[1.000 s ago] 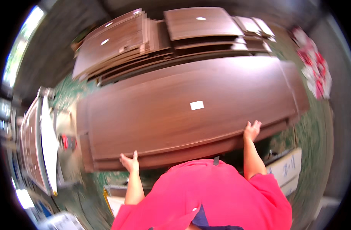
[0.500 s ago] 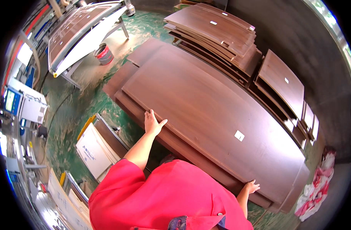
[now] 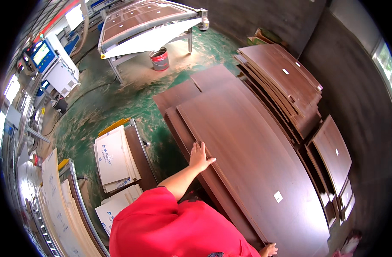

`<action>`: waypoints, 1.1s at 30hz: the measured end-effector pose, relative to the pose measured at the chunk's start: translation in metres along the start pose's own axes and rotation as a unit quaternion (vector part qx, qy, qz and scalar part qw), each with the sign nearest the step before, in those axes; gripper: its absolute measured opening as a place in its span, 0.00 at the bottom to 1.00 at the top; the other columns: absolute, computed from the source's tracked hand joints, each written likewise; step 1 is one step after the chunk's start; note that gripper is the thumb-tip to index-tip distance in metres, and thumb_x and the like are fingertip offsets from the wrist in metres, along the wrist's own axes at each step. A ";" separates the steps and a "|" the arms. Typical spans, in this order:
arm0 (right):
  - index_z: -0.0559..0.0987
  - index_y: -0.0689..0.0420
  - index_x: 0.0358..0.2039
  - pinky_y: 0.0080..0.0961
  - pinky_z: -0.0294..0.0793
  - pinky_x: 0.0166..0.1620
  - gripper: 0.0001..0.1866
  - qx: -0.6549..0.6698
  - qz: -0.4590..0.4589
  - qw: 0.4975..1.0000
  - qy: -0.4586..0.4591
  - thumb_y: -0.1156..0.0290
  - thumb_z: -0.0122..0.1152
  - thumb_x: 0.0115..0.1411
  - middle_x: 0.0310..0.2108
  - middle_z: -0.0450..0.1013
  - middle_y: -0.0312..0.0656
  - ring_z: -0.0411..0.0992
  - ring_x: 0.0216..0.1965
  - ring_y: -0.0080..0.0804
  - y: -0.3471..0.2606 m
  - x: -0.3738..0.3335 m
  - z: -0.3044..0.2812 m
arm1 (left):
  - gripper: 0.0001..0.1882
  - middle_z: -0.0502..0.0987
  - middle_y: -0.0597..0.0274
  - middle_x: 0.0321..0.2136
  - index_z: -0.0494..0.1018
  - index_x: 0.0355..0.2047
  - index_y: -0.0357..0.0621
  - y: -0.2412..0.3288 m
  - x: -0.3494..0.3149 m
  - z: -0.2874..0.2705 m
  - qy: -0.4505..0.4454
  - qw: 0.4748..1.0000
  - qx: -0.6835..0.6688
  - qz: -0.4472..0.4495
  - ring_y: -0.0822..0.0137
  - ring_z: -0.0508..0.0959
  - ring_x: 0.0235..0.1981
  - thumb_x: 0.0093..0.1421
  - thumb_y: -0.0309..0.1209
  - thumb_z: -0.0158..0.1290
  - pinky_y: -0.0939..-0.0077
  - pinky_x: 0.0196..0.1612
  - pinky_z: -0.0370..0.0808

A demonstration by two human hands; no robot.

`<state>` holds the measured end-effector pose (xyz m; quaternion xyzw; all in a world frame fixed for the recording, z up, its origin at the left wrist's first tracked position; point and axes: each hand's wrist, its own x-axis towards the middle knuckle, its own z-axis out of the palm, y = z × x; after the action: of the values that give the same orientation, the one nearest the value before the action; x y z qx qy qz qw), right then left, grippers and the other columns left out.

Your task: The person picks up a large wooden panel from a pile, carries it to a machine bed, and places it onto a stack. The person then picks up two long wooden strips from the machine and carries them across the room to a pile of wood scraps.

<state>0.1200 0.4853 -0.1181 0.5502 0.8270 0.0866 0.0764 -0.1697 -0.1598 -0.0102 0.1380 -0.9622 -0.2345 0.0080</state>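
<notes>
A large dark brown wood panel with a small white label lies on top of a stack, slightly askew over the panel below it. My left hand is at its left long edge, fingers stretched out and thumb spread. At the panel's near end my right hand touches the same edge. The fingers there look laid out over the edge, with the wrist cut off by the lower border.
More brown panels are stacked along the dark wall, with smaller ones nearer. On the left, carts hold white boards and long boards. Farther off stand a machine table, a red-grey bucket and a control cabinet.
The view has turned left, so the stack now sits farther right and lower. Both hands remain at the top panel's edge, and the panel looks about the same on the stack.
</notes>
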 end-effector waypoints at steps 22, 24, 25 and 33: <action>0.63 0.54 0.58 0.45 0.48 0.61 0.30 0.248 -0.451 0.857 0.034 0.62 0.56 0.55 0.62 0.53 0.49 0.51 0.62 0.48 -0.267 -0.209 -0.171 | 0.38 0.69 0.40 0.48 0.63 0.54 0.41 -0.226 -0.319 0.083 -0.502 0.825 -0.178 -0.190 0.40 0.69 0.50 0.58 0.62 0.35 0.57 0.52 0.65; 0.64 0.54 0.57 0.46 0.48 0.61 0.29 0.271 -0.469 0.840 0.040 0.64 0.57 0.54 0.61 0.54 0.49 0.51 0.62 0.48 -0.279 -0.231 -0.171 | 0.39 0.69 0.41 0.49 0.63 0.55 0.42 -0.242 -0.339 0.076 -0.428 0.862 -0.175 -0.208 0.40 0.69 0.50 0.58 0.63 0.33 0.56 0.53 0.65; 0.64 0.54 0.56 0.46 0.48 0.61 0.29 0.285 -0.487 0.825 0.039 0.65 0.57 0.53 0.61 0.54 0.49 0.51 0.61 0.49 -0.284 -0.245 -0.167 | 0.39 0.69 0.42 0.49 0.63 0.55 0.42 -0.252 -0.340 0.077 -0.392 0.880 -0.169 -0.210 0.40 0.68 0.50 0.58 0.63 0.32 0.56 0.53 0.65; 0.65 0.58 0.54 0.49 0.47 0.61 0.30 0.320 -0.628 0.709 -0.011 0.66 0.58 0.50 0.59 0.55 0.52 0.50 0.60 0.54 -0.317 -0.349 -0.196 | 0.33 0.66 0.43 0.52 0.58 0.57 0.45 -0.251 -0.234 0.064 -0.181 0.849 -0.207 -0.451 0.41 0.64 0.54 0.62 0.56 0.29 0.52 0.56 0.60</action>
<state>-0.0743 0.0306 0.0114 -0.1037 0.9591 -0.2571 -0.0579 0.1163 -0.2817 -0.1689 0.5067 -0.7079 -0.4266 -0.2450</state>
